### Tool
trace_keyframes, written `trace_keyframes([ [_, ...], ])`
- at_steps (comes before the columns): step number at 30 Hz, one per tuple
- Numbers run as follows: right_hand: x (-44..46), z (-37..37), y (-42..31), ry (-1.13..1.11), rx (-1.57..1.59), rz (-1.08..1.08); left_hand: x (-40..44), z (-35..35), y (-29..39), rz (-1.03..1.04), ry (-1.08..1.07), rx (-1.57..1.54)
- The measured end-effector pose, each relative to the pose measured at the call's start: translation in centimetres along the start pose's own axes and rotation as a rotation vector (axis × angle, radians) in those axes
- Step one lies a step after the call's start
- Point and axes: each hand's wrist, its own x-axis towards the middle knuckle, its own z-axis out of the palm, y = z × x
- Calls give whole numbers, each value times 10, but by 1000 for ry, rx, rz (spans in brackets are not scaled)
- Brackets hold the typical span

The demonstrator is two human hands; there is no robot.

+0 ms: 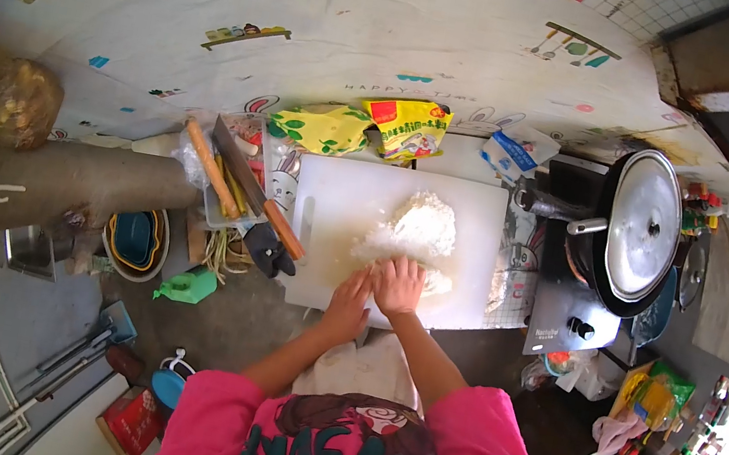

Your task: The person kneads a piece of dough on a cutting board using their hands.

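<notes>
A white cutting board [462, 284] lies flat before me. On it rests a loose, powdery white mound of floury dough [426, 224], with a thinner spread toward its left. My right hand [397, 286] presses down on the near edge of the dough, its fingers bent over it and close together. Right beside it, my left hand [352, 298] touches the same near edge with its fingers held together. The two hands nearly meet at the thumbs. Whatever lies beneath the fingers and palms is hidden.
Left of the board, a knife [259, 188] and a rolling pin [211, 168] lie across a clear container [220, 217]. Behind stand a yellow bag [407, 130] and a green-patterned bag [321, 129]. At right, a lidded wok [645, 226] sits on a stove [564, 311].
</notes>
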Motion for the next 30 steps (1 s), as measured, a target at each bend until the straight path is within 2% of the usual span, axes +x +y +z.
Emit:
trace_keyframes([
  [1, 9, 0, 0, -8, 9, 20, 4, 1, 0, -27, -1, 48],
  [4, 32, 2, 1, 191, 32, -4, 19, 1, 0, -136, -65, 99],
  [10, 44, 11, 9, 103, 45, 5, 33, 1, 4, -236, -81, 179],
  [15, 60, 11, 6, 97, 51, 116, 39, 3, 6, -242, -30, 144],
  [18, 64, -2, 3, -15, 84, 147, 48, -10, 4, -187, 12, 75],
  [21, 58, -5, 10, 101, 183, 61, 58, -16, 0, -196, 124, -94],
  [23, 53, -21, 22, 163, 328, 213, 66, -19, -1, -240, 167, -180],
  [26, 39, -43, 56, 222, 482, 388, 79, -7, -11, -163, 170, 3],
  [28, 19, -38, 74, 156, 352, 598, 83, 2, -13, -194, 153, 30],
  [30, 6, -23, 77, 42, 300, 651, 86, -1, -8, -267, 152, -6],
])
